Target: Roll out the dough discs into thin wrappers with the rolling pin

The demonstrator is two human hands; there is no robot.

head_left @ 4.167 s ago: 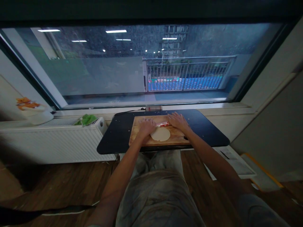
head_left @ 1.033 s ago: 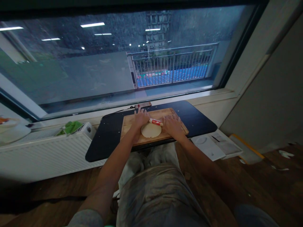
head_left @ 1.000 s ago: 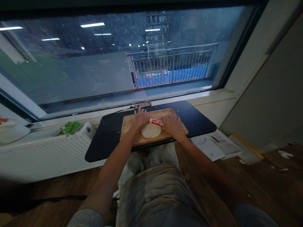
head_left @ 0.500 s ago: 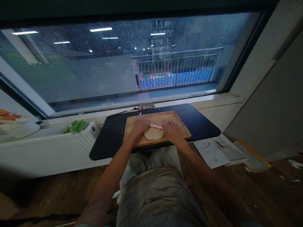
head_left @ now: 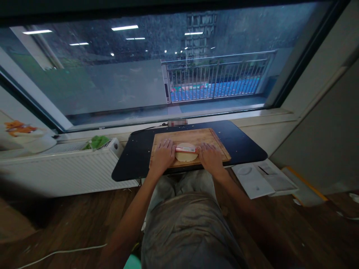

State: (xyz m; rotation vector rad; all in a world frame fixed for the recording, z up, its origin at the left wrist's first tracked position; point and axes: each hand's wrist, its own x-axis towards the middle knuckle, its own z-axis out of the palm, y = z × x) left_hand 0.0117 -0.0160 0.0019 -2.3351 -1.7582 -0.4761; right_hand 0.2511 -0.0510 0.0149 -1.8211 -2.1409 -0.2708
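A flat round of pale dough lies on a wooden cutting board. Across its middle rests a rolling pin with a red-and-white printed surface, and dough shows on both its far and near sides. My left hand is over the pin's left end, fingers pointing forward. At the right end, my right hand presses down in the same way. Both palms hide the ends of the pin, so how far the fingers curl round it is partly hidden.
The board lies on a dark tabletop with light specks, below a window. Left of it, green leaves lie on a white radiator near a white container with orange contents. A white box is at lower right.
The rolling pin has come from the dough's far edge to its middle, toward me, and from slanted to nearly level. Both hands moved with it. The camera view has shifted slightly.
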